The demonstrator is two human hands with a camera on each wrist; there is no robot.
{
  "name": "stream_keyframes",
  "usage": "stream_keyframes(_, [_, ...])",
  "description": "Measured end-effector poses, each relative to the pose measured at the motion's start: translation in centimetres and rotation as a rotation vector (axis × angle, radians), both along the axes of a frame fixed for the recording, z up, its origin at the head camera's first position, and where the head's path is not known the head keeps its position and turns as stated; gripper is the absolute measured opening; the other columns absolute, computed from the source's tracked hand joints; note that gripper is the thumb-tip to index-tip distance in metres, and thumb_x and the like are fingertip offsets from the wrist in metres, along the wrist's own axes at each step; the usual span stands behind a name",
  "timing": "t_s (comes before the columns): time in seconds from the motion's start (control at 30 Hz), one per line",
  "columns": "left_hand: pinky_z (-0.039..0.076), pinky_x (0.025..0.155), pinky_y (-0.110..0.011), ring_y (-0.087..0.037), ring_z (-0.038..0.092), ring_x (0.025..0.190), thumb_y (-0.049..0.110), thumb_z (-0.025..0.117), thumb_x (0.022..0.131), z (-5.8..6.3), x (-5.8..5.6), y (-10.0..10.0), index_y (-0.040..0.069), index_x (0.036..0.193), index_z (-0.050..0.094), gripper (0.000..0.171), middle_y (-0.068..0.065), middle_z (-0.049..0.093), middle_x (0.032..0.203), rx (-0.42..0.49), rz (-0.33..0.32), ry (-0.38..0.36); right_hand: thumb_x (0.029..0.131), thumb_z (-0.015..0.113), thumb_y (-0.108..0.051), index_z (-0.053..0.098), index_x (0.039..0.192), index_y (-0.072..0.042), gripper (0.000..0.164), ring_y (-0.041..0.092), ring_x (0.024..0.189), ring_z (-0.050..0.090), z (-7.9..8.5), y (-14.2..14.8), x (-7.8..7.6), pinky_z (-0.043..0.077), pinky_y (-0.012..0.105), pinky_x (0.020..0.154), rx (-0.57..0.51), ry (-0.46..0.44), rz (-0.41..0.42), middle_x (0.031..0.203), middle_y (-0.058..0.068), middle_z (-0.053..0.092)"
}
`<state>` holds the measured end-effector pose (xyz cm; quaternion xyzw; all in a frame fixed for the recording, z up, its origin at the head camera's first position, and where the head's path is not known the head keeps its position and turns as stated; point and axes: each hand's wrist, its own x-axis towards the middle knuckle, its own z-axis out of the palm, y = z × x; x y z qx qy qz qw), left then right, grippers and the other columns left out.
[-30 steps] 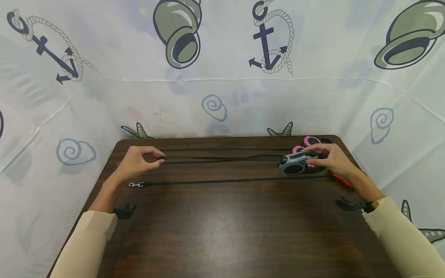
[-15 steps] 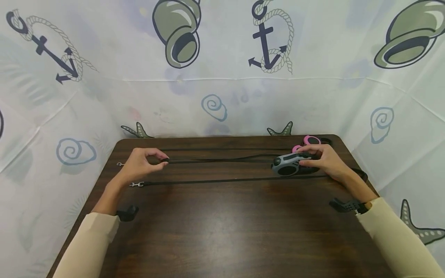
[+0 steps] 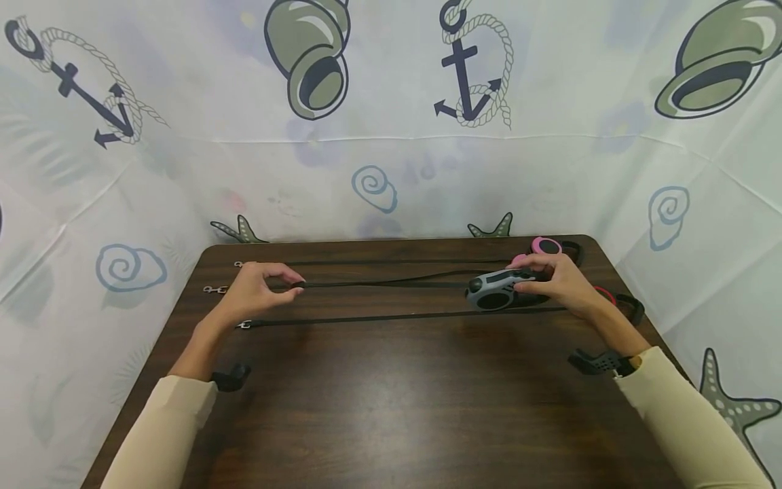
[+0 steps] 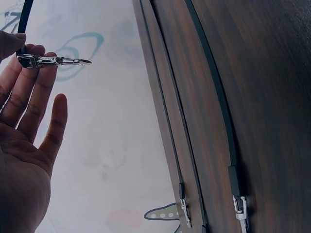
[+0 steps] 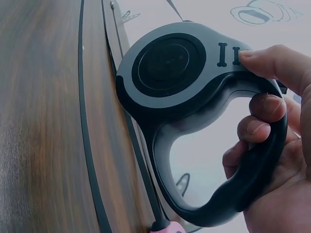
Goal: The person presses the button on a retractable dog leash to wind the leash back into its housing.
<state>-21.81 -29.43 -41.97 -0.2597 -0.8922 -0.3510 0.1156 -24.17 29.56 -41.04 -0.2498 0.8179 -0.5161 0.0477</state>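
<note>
My right hand [image 3: 565,282] holds a grey and black retractable dog leash [image 3: 489,293] above the back of the table. In the right wrist view, curled fingers grip its black loop handle [image 5: 265,167], and the thumb lies on the grey casing [image 5: 221,36]. My left hand [image 3: 253,292] pinches a dark strap near its end at the back left. The left wrist view shows this strap's metal clip [image 4: 53,61] across the fingers, with the little finger extended. Between the two hands, the strap [image 3: 379,284] stretches across the table.
A pink retractable leash [image 3: 546,246] lies behind the right hand. A red and black one [image 3: 632,309] is mostly hidden by the right forearm. Further straps, including the front strap [image 3: 397,318], cross the table, with metal clips [image 3: 244,324] at the left. Patterned cloth [image 3: 391,88] surrounds the table.
My right hand has moved left with the grey leash, while my left hand has shifted slightly right, still pinching the strap. A clip left of that hand now shows more fully.
</note>
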Motion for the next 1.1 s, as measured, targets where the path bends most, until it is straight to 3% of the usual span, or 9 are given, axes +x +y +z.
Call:
stream_keyframes(0.07, [0.057, 0.077, -0.035, -0.010, 0.071, 0.083, 0.005, 0.088, 0.084, 0.0, 0.0, 0.1, 0.013, 0.097, 0.082, 0.016, 0.005, 0.079, 0.089, 0.007, -0.008, 0.001, 0.091, 0.079, 0.001, 0.071, 0.125, 0.004, 0.035, 0.013, 0.084, 0.069, 0.0, -0.2, 0.0, 0.056, 0.026, 0.072, -0.006, 0.003, 0.006, 0.104, -0.001, 0.078])
stream_keyframes(0.2, [0.053, 0.077, -0.022, -0.009, 0.071, 0.082, 0.004, 0.088, 0.083, 0.0, 0.0, 0.4, 0.013, 0.097, 0.082, 0.017, 0.005, 0.079, 0.088, 0.019, -0.023, 0.004, 0.091, 0.080, 0.000, 0.072, 0.125, 0.003, 0.035, 0.012, 0.084, 0.068, 0.0, -0.5, 0.0, 0.056, 0.025, 0.073, 0.003, 0.019, 0.011, 0.103, -0.002, 0.078])
stream_keyframes(0.53, [0.053, 0.073, -0.026, -0.009, 0.071, 0.080, 0.003, 0.086, 0.085, -0.4, 0.1, 1.2, 0.014, 0.097, 0.083, 0.017, 0.004, 0.079, 0.088, 0.033, -0.059, 0.012, 0.091, 0.079, 0.000, 0.072, 0.126, 0.000, 0.036, 0.016, 0.080, 0.068, -0.4, -1.5, -0.1, 0.056, 0.028, 0.069, -0.013, 0.020, 0.040, 0.102, 0.002, 0.077])
stream_keyframes(0.83, [0.056, 0.079, -0.026, -0.010, 0.073, 0.085, 0.006, 0.087, 0.086, -0.4, 0.5, 2.3, 0.014, 0.099, 0.083, 0.016, 0.005, 0.080, 0.092, 0.037, -0.081, -0.027, 0.090, 0.080, 0.001, 0.072, 0.126, 0.001, 0.037, 0.017, 0.087, 0.067, -0.3, -2.7, 0.3, 0.056, 0.027, 0.076, -0.022, 0.034, 0.050, 0.110, 0.002, 0.073])
stream_keyframes(1.1, [0.056, 0.080, -0.029, -0.009, 0.072, 0.085, 0.006, 0.087, 0.085, -0.6, 0.7, 3.2, 0.016, 0.099, 0.082, 0.018, 0.007, 0.079, 0.091, 0.048, -0.097, -0.051, 0.090, 0.080, 0.001, 0.073, 0.125, 0.000, 0.036, 0.018, 0.090, 0.064, -0.4, -3.6, 0.4, 0.052, 0.029, 0.081, -0.035, 0.038, 0.072, 0.104, 0.004, 0.077])
